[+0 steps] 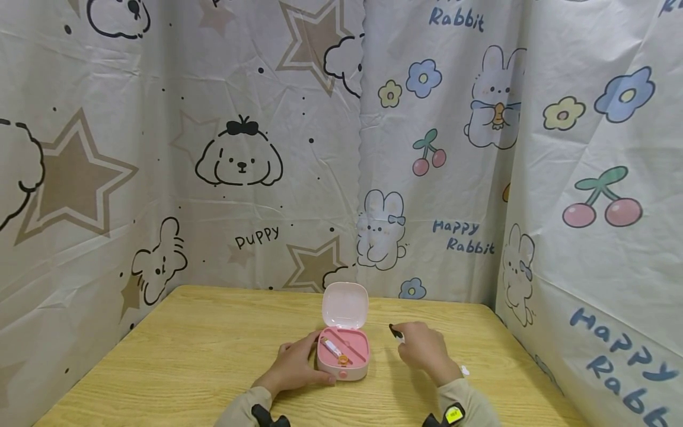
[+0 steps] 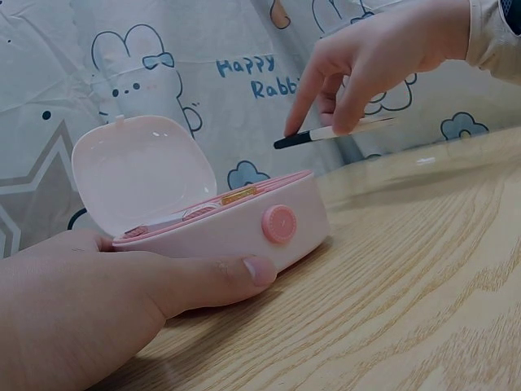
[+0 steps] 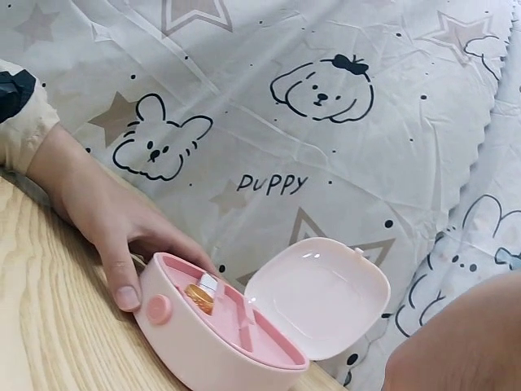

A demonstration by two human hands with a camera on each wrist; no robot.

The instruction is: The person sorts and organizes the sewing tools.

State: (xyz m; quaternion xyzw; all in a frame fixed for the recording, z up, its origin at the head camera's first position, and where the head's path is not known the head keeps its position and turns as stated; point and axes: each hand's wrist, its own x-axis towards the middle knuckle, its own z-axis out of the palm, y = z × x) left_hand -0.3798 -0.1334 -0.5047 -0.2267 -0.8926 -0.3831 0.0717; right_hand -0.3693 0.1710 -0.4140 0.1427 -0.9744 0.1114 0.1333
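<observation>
A small pink box (image 1: 364,370) stands on the table with its pale lid (image 1: 345,304) flipped up at the back. My left hand (image 1: 294,366) grips the box's left side, its thumb along the front near the round pink button (image 2: 279,224). Inside, a pink divided tray holds a slim white item with an amber end (image 3: 200,298). To the right of the box, my right hand (image 1: 424,350) pinches a slim pen-like stick (image 2: 306,138) above the table; it has a black end and a white body. Only a blurred part of the right hand shows in the right wrist view.
The wood-grain table (image 1: 229,332) is walled in by printed cloth curtains (image 1: 240,77) at the back and both sides. A small white flat piece (image 1: 465,370) lies beside the right wrist.
</observation>
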